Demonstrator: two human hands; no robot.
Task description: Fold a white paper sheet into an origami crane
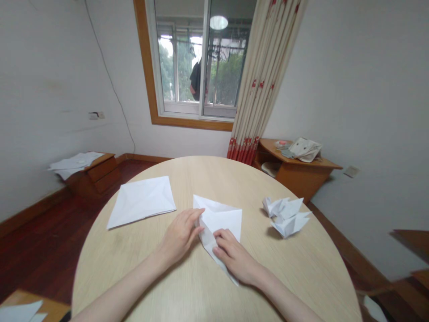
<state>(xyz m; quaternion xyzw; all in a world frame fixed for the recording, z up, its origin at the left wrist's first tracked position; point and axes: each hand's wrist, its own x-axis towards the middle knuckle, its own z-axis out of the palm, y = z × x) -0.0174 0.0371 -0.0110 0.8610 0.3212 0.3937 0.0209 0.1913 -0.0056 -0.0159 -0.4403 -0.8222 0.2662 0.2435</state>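
A partly folded sheet of white paper (223, 219) lies near the middle of the round table, creased, with a flap along its lower left edge. At its left edge, the fingers and thumb of my left hand (179, 235) are closed on the fold. My right hand (236, 259) rests on the lower part of the sheet, its fingers curled and pressed to the folded flap. Part of the paper is hidden under this hand.
A stack of white paper (144, 201) lies to the left on the round wooden table (295, 286). Several folded paper figures (286, 217) sit together on the right. Behind the table are a corner cabinet (295, 179) with a cloth bag (304, 149) and a curtain (261, 85).
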